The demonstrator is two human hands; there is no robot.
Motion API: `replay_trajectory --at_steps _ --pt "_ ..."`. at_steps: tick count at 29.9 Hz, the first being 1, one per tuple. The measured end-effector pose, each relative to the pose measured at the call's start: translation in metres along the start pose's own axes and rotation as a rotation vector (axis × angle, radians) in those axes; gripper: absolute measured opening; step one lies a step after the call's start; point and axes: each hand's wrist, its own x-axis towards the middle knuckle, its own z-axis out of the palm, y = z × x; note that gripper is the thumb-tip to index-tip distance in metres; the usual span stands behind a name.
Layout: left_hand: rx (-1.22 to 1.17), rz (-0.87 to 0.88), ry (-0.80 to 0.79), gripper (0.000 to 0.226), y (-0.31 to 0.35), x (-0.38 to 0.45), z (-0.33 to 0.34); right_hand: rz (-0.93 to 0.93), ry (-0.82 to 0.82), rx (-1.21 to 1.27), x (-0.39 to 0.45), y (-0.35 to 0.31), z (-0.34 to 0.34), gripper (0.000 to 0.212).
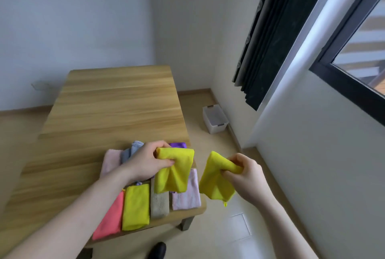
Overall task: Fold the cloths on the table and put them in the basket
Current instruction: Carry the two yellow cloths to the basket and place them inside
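Note:
My left hand [148,160] grips one folded yellow cloth [174,172] above the table's near right corner. My right hand [245,173] pinches a second yellow cloth [214,183], held in the air past the table's right edge, over the floor. Below them, folded cloths lie in a row on the wooden table [108,112]: a coral one [109,219], a yellow one [136,206], a beige one [159,204] and a pale pink one [187,196]. Behind my left hand lie a light pink cloth [110,160], a grey-blue one [133,150] and a purple one [178,145].
A clear plastic bin [214,119] stands on the floor by the right wall, beyond the table. A dark curtain [270,39] hangs beside the window. A dark shoe [158,250] shows under the table's near edge. The far half of the tabletop holds nothing.

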Motion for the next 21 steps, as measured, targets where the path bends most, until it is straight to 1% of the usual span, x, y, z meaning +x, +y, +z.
replay_trajectory --at_steps 3,8,11,16,18,19,21 --pt "0.005 0.011 -0.023 0.026 0.008 0.008 0.017 0.053 0.035 0.042 -0.001 0.007 -0.006 0.018" --pt "0.072 0.036 0.003 0.029 0.010 0.027 0.028 0.092 0.011 -0.024 0.016 0.014 -0.007 0.018" --pt "0.080 0.058 0.008 0.034 0.010 0.070 0.033 0.122 0.036 -0.051 0.053 0.020 -0.016 0.018" --pt "0.067 0.061 -0.032 0.022 0.026 0.115 0.045 0.166 0.078 -0.072 0.090 0.030 -0.040 0.016" --pt "0.036 0.054 -0.051 0.027 0.035 0.139 0.047 0.171 0.085 -0.067 0.108 0.038 -0.050 0.015" --pt "0.020 0.048 -0.046 0.030 0.044 0.164 0.053 0.176 0.081 -0.065 0.130 0.045 -0.062 0.014" --pt "0.009 0.034 -0.043 0.032 0.047 0.170 0.050 0.171 0.068 -0.071 0.135 0.042 -0.063 0.014"
